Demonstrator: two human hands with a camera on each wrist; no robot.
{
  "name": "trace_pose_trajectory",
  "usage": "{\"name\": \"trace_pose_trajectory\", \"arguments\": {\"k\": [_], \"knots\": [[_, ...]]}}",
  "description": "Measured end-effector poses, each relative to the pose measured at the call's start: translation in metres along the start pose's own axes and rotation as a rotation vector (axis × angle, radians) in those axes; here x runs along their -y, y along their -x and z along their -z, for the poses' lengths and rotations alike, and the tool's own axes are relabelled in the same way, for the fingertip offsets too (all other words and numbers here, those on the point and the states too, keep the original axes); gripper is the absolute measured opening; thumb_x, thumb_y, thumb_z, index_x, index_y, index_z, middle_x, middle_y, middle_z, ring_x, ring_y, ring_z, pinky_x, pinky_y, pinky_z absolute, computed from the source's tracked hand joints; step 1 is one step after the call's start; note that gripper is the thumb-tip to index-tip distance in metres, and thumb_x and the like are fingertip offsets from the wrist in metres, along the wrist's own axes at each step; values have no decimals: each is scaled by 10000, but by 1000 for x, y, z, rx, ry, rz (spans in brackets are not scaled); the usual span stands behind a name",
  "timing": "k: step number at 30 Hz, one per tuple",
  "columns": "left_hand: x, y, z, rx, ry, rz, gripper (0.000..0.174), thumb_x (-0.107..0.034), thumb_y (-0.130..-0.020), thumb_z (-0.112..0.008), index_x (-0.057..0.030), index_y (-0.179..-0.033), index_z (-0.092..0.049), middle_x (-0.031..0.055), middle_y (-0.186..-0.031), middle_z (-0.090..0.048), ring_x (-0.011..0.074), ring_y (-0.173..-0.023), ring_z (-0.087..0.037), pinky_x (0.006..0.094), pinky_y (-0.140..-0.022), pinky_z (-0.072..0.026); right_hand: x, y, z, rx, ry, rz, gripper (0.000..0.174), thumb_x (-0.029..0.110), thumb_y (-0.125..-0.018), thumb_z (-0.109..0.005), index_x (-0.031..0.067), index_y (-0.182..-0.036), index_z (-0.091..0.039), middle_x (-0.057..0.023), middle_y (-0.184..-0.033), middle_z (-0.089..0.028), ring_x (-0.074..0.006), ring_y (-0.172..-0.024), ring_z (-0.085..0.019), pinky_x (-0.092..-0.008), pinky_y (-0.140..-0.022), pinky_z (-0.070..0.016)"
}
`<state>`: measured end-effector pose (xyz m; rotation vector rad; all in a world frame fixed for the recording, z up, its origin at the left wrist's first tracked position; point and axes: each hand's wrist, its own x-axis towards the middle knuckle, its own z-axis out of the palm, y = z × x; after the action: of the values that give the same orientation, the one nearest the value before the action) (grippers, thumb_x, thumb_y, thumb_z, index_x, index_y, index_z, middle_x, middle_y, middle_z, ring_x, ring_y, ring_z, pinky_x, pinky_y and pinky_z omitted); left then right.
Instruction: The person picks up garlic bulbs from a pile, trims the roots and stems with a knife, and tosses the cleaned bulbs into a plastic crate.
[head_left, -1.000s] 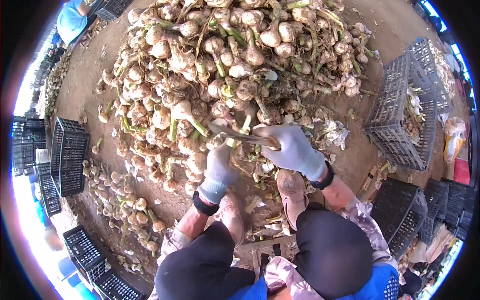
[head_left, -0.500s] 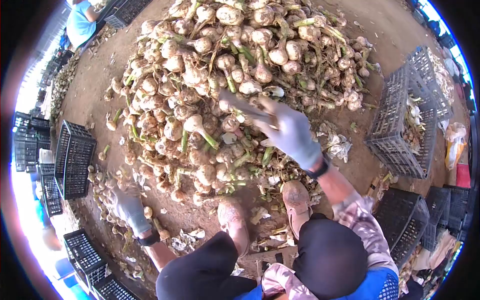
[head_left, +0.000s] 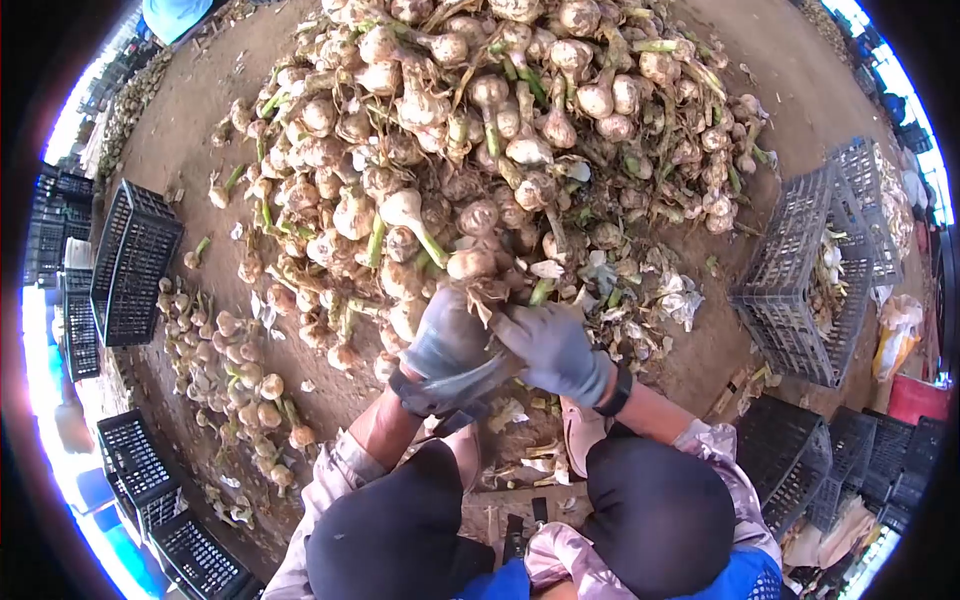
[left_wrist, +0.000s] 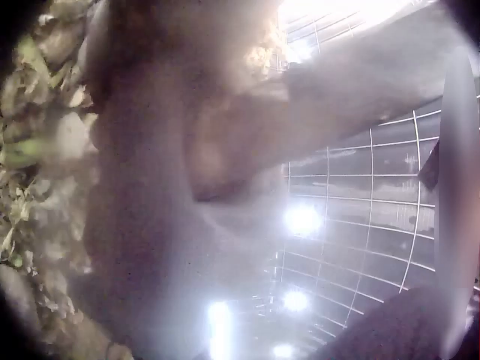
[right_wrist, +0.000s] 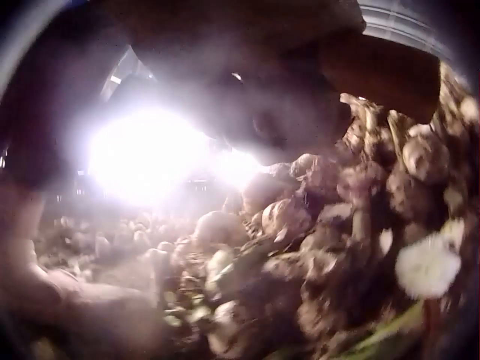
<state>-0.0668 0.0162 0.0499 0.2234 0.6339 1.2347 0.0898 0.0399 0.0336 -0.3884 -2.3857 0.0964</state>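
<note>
Both gloved hands are close together at the near edge of a large pile of garlic (head_left: 400, 100) with stalks. My left hand (head_left: 447, 335) grips a garlic bulb (head_left: 472, 265), which shows just past the fingertips with dry strands hanging below it. My right hand (head_left: 555, 350) holds a knife, its blurred grey blade (head_left: 462, 387) pointing left across the left wrist. The fingers hide its handle. In the left wrist view, blurred glove and sleeve fill the middle. In the right wrist view, dark shapes cover the top, with heaped garlic (right_wrist: 285, 217) below and a pale cut piece (right_wrist: 427, 266) at right.
Smaller loose bulbs (head_left: 245, 380) lie on the ground at left, beside black crates (head_left: 135, 265). A grey crate (head_left: 800, 270) with scraps stands at right, and more dark crates (head_left: 775, 455) sit nearer. Peelings lie around the shoes (head_left: 585, 430). Another person (head_left: 172, 15) is at far upper left.
My left hand went from the centre out over the loose bulbs at left, then came back and now grips a bulb. My right hand drew nearer, its blade swinging down toward the left wrist.
</note>
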Motion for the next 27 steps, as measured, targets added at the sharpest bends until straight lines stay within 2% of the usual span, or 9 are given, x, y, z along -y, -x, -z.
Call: {"name": "trace_pose_trajectory", "arguments": {"k": [2, 6, 14, 16, 18, 21, 23, 26, 27], "knots": [[-4, 10, 12, 74, -1501, -569, 202, -54, -876, -454, -12, -1036, -570, 89, -909, -623, 197, -899, -601, 303, -799, -489, 3, 13, 6, -152, -483, -409, 328, 53, -678, -660, 6, -998, -606, -48, -592, -535, -188, -490, -541, -320, -454, -440], [19, 18, 35, 76, -1936, -663, 324, -37, -782, -521, -48, -1099, -584, 107, -1019, -619, 285, -926, -588, 365, -815, -471, -17, 0, 34, 179, -117, -495, 318, 120, -622, -708, 41, -902, -581, -100, -671, -575, -283, -574, -594, -366, -514, -461], [44, 9, 20, 82, -1808, -580, 333, -63, -808, -517, -47, -1137, -567, 125, -1060, -603, 287, -981, -566, 381, -863, -438, -19, 15, 42, 336, -14, -515, 331, 159, -609, -712, 62, -873, -537, -90, -698, -565, -274, -629, -593, -380, -538, -457], [42, 9, 13, 114, -1684, -250, 294, -51, -820, -495, -44, -1097, -590, 105, -990, -629, 263, -910, -594, 365, -807, -464, -24, 29, 40, 353, 3, -516, 315, 158, -614, -708, 65, -862, -537, -86, -698, -568, -272, -639, -595, -378, -541, -459], [48, 10, 20, 196, -1895, -502, 268, -27, -797, -532, -40, -1054, -606, 89, -910, -641, 206, -821, -617, 321, -726, -488, -29, 43, 33, 277, -41, -495, 271, 169, -658, -693, 64, -851, -536, -84, -692, -566, -262, -646, -600, -375, -548, -462], [56, 8, -7, -271, -746, -247, 225, 0, -734, -632, -18, -956, -604, 50, -895, -645, 142, -777, -622, 258, -689, -505, -59, 97, 13, 307, 18, -627, 189, 185, -736, -661, 52, -817, -553, -94, -681, -565, -252, -570, -585, -371, -495, -453], [43, 15, -11, -46, -779, -268, 212, 8, -719, -660, -17, -920, -597, 40, -889, -648, 143, -782, -627, 259, -704, -512, -68, 118, 20, 406, 116, -780, 174, 193, -765, -649, 45, -807, -568, -105, -675, -575, -246, -538, -578, -359, -472, -448], [38, 1, -16, -55, -1232, -383, 190, -158, -765, -678, -28, -886, -609, 47, -843, -642, 186, -749, -630, 295, -673, -498, -49, 119, 53, -45, 32, -1033, 251, 220, -811, -672, 10, -936, -614, -105, -713, -643, -171, -556, -596, -253, -474, -450], [46, -9, -1, -117, -1547, -432, 194, -215, -773, -670, -43, -836, -606, 73, -797, -623, 252, -719, -618, 351, -656, -484, -41, 106, 49, -23, -349, -1152, 261, 226, -813, -674, 7, -943, -619, -108, -727, -653, -145, -564, -590, -243, -486, -453]]}}
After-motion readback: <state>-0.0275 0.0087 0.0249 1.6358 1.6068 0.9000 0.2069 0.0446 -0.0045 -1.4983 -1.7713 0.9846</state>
